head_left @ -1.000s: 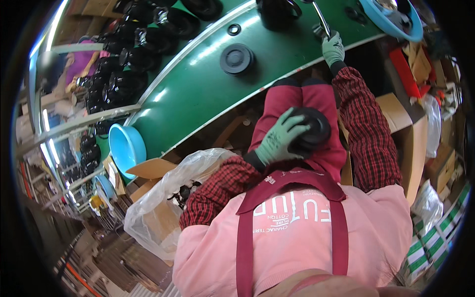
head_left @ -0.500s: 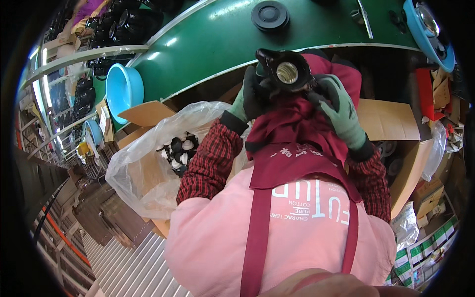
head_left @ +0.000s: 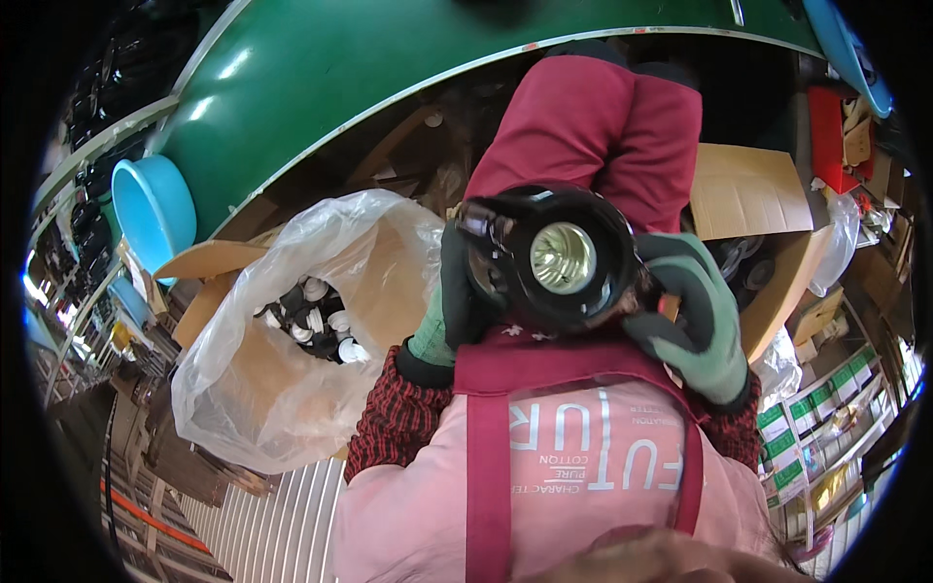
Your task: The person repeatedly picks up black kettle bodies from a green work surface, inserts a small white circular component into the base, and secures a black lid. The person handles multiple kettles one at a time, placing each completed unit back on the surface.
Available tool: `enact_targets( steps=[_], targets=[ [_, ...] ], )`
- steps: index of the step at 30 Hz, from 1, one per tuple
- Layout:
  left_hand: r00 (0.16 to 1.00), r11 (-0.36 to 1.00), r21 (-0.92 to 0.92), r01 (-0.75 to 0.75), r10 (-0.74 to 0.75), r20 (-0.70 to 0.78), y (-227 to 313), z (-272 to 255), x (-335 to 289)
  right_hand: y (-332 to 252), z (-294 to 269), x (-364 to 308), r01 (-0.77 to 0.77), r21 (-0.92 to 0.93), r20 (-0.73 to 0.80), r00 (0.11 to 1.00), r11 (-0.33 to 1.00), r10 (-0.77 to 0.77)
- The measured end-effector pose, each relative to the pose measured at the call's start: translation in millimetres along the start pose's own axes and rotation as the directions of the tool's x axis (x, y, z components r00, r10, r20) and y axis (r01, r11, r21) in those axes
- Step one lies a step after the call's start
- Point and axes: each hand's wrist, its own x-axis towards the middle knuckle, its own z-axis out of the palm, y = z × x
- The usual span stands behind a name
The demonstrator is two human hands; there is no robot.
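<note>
A shiny black vacuum jug (head_left: 520,255) with a silvery lining is held in front of my apron, its round mouth facing up toward the view. My left hand (head_left: 459,296), in a green and black glove, is closed on the jug's left side, with the fingers partly hidden behind it. On the other side, my right hand (head_left: 695,316), gloved alike, curls its fingers against the lower right of the rim. A small orange patch shows between those fingers; I cannot tell what it is.
To the left, a carton lined with a clear plastic bag (head_left: 233,389) holds several black and white caps (head_left: 316,321). A blue basin (head_left: 155,214) sits at the edge of the green bench (head_left: 321,68). An open cardboard box (head_left: 748,194) stands at right, near a red bin (head_left: 834,141).
Both hands have brought the jug closer to my chest. The view has tilted down, so the bench sits higher and my knees show beyond the jug.
</note>
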Motion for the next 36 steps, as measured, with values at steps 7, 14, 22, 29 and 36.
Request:
enact_targets(
  steps=[7,14,22,29,36],
  targets=[
    [0.930,0.852,-0.392,0.346,-0.367,0.022,33.3,-2.2,11.7,6.7,2.6,42.6,-0.237,0.164,0.033,0.971,0.957,0.235],
    [0.991,0.995,-0.033,0.095,-0.098,-0.090,-8.0,-22.3,12.1,7.5,10.0,50.7,-0.198,0.096,0.021,0.980,0.975,0.197],
    [0.998,0.805,-0.593,-0.040,0.066,0.022,-7.7,-11.5,-7.5,-24.9,-7.8,12.8,0.286,0.005,0.020,0.958,0.958,-0.286],
    [0.994,0.986,0.164,0.033,-0.016,-0.105,-21.4,-30.8,40.9,28.2,31.9,15.2,-0.097,-0.037,0.030,0.995,0.995,0.098],
    [0.977,0.996,0.082,-0.021,0.038,-0.209,-43.9,-54.1,31.1,20.6,44.9,15.9,0.120,-0.108,0.115,0.987,0.987,-0.108]
  ],
)
